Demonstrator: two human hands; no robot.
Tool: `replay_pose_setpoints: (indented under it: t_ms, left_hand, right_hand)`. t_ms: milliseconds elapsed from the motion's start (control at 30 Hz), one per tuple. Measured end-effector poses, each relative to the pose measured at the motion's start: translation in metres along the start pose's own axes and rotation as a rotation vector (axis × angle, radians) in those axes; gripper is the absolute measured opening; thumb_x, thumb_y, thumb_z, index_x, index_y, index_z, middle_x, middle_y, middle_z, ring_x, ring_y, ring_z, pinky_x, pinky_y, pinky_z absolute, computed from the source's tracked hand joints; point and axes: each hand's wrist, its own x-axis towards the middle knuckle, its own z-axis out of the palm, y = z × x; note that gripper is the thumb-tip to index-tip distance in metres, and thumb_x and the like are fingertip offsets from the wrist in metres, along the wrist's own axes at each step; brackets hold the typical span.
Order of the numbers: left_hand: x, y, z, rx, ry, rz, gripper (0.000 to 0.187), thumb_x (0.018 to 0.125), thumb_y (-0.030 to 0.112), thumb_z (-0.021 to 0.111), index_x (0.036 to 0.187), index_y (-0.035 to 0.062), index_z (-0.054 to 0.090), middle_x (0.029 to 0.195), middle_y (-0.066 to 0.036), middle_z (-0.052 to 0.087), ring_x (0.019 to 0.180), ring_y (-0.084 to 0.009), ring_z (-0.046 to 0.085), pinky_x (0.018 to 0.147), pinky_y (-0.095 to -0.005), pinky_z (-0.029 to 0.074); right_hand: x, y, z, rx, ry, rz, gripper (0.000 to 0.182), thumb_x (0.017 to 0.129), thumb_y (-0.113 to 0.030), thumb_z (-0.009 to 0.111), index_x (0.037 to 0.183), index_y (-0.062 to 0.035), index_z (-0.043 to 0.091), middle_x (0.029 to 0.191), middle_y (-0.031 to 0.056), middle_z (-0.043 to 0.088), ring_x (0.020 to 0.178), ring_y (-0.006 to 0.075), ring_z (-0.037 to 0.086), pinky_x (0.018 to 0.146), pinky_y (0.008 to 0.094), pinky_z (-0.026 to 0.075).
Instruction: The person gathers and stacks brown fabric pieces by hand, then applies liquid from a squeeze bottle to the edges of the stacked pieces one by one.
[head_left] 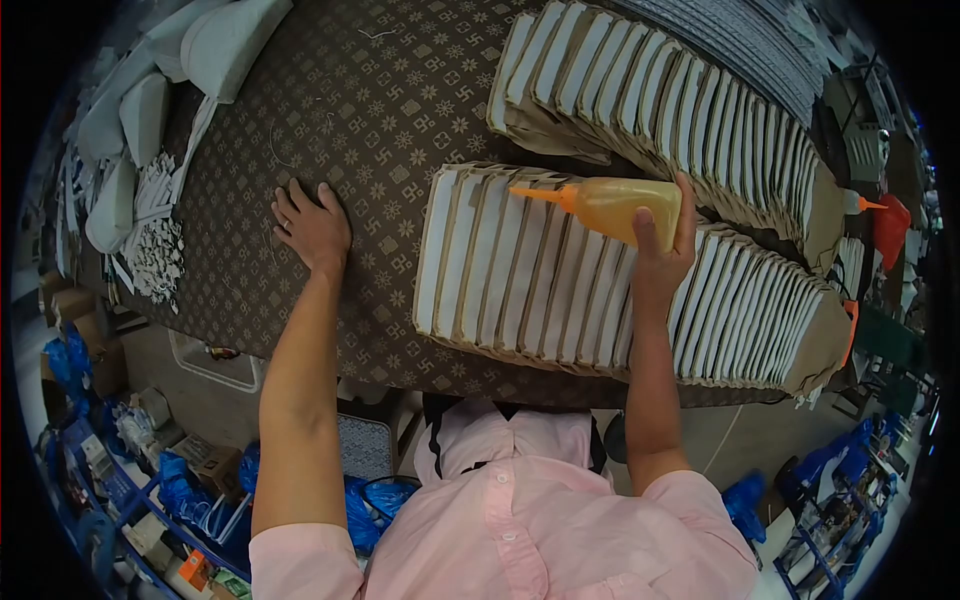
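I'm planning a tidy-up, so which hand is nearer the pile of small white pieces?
Left. The left hand rests on the patterned cloth, to the right of the pile; the right hand is farther off, holding a bottle over the bundles.

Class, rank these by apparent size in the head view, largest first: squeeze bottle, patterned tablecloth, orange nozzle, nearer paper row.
Patterned tablecloth
Nearer paper row
Squeeze bottle
Orange nozzle

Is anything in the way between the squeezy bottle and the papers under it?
Nothing I can see. The right hand holds the squeezy bottle over the near row of papers; the left hand lies to one side.
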Motion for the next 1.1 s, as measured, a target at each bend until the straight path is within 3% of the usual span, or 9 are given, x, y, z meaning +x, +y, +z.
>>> replay_pose_setpoints:
  t_ms: [467, 733, 1100]
  left_hand:
    - [0.000, -0.001, 0.001, 0.005, 0.021, 0.009, 0.055, 0.091, 0.042, 0.031, 0.135, 0.0081, 0.026, 0.142, -0.015, 0.019, 0.133, -0.0322, 0.013, 0.107, -0.0470, 0.011]
    - [0.001, -0.002, 0.003, -0.009, 0.034, 0.014, 0.056, 0.091, 0.042, 0.031, 0.135, 0.0080, 0.026, 0.142, -0.015, 0.019, 0.133, -0.0319, 0.014, 0.107, -0.0476, 0.011]
    - [0.000, -0.004, 0.006, -0.012, 0.036, 0.015, 0.057, 0.090, 0.043, 0.031, 0.135, 0.0079, 0.026, 0.142, -0.016, 0.019, 0.133, -0.0318, 0.013, 0.107, -0.0481, 0.011]
  right_hand:
    - [-0.020, -0.004, -0.011, -0.013, -0.174, 0.085, 0.067, 0.079, -0.040, 0.065, 0.129, -0.0033, 0.041, 0.110, 0.0087, 0.055, 0.096, 0.0133, 0.053, 0.082, 0.0259, 0.044]
    - [-0.043, 0.001, -0.019, -0.047, -0.283, 0.077, 0.064, 0.078, -0.036, 0.067, 0.128, -0.0024, 0.043, 0.118, 0.0113, 0.052, 0.100, 0.0158, 0.053, 0.086, 0.0283, 0.043]
    - [-0.065, 0.000, -0.027, 0.096, -0.380, 0.175, 0.060, 0.078, -0.025, 0.068, 0.128, -0.0022, 0.043, 0.113, 0.0090, 0.054, 0.097, 0.0129, 0.052, 0.084, 0.0260, 0.043]
